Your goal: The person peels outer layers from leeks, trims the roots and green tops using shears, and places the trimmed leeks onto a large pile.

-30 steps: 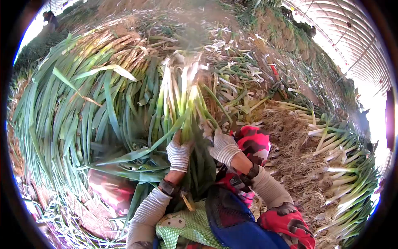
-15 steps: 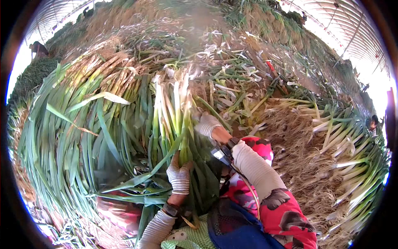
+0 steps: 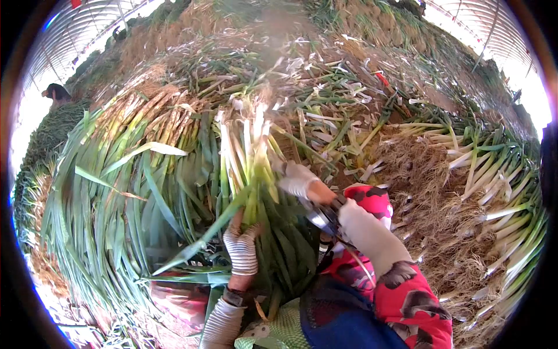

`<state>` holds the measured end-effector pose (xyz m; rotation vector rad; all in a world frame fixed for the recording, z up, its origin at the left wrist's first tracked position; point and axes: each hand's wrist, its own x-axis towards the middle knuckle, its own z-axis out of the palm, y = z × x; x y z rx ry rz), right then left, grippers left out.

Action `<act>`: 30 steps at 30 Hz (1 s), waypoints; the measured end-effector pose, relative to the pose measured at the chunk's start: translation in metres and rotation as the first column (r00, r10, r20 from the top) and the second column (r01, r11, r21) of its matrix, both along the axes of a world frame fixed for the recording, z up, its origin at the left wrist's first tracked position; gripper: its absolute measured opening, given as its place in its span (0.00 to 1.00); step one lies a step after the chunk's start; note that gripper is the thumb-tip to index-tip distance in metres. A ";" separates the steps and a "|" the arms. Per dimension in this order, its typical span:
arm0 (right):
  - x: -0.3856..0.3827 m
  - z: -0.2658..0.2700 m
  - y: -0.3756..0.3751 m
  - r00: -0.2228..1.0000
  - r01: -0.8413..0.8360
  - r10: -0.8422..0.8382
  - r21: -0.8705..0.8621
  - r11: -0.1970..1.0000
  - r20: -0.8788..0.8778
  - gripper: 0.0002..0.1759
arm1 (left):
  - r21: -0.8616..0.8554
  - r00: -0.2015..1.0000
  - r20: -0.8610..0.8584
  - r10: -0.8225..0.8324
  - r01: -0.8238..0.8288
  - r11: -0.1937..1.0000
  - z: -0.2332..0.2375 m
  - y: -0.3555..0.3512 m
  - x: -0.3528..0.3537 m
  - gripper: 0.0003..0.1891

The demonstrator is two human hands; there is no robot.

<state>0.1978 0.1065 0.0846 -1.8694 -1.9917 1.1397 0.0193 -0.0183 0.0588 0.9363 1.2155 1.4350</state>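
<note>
A bunch of leeks (image 3: 247,145) lies in front of me, white root ends pointing away and green leaves toward my lap. My left hand (image 3: 241,250), in a striped knit glove, is closed around their green part low in the bunch. One long leaf slants across, just above its fingers. At the right side of the bunch, beside the pale stems, is my gloved right hand (image 3: 297,180). Its fingertips are blurred and partly hidden against the leeks. A dark strap with a shiny piece (image 3: 319,218) sits near the right wrist.
A thick row of leeks (image 3: 128,192) spreads to the left. On the right, more leeks (image 3: 500,227) lie with roots (image 3: 424,215) toward me. Leaf scraps (image 3: 331,116) litter the ground ahead. A person (image 3: 56,92) is far left under the arched roof (image 3: 70,41).
The view has shifted slightly. My left hand has moved a little left, and my right hand a little down and right beside the bunch. The slanting leaf has swung lower and left.
</note>
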 end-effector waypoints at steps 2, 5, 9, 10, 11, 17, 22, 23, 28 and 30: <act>0.004 0.025 -0.047 0.993 0.050 -0.051 -0.011 0.999 -0.105 0.28 | -0.016 0.997 -0.069 -0.017 0.016 1.000 0.024 -0.006 -0.010 0.26; 0.004 0.005 -0.084 0.990 -0.119 0.112 0.080 0.990 0.084 0.30 | -0.016 0.988 -0.152 -0.010 0.007 1.000 0.030 -0.015 -0.013 0.25; 0.027 0.001 -0.091 0.985 -0.019 0.006 0.069 0.997 0.171 0.36 | 0.108 0.856 -0.514 0.053 0.003 0.994 -0.039 -0.039 -0.011 0.30; 0.035 -0.015 -0.086 0.979 0.064 -0.084 0.112 0.992 0.187 0.37 | 0.164 0.858 -0.507 0.082 0.003 0.986 -0.056 -0.042 -0.008 0.30; 0.043 -0.034 -0.083 0.997 -0.055 0.040 0.232 0.971 0.068 0.38 | -0.069 0.852 -0.522 -0.031 -0.007 0.998 -0.029 -0.050 -0.001 0.30; 0.034 -0.035 -0.023 0.996 -0.058 0.052 0.082 0.995 0.074 0.22 | 0.006 0.626 -0.779 0.015 -0.017 1.000 -0.043 -0.048 0.013 0.31; 0.032 -0.041 0.025 0.988 0.044 -0.063 0.135 0.990 0.138 0.21 | 0.010 0.471 -0.882 0.025 -0.033 0.999 -0.054 -0.047 0.016 0.33; 0.033 -0.045 0.032 0.988 0.052 -0.074 0.150 0.987 0.139 0.20 | 0.077 0.495 -0.867 0.063 0.009 0.997 -0.061 -0.045 0.013 0.32; 0.036 -0.009 0.015 1.000 -0.009 0.009 0.029 1.000 0.009 0.23 | -0.171 0.995 -0.077 -0.068 0.054 0.984 -0.027 -0.037 0.008 0.28; 0.031 -0.004 -0.007 0.990 -0.066 0.049 -0.130 0.989 -0.129 0.28 | -0.063 1.000 0.009 -0.027 0.028 0.998 -0.010 -0.032 -0.002 0.28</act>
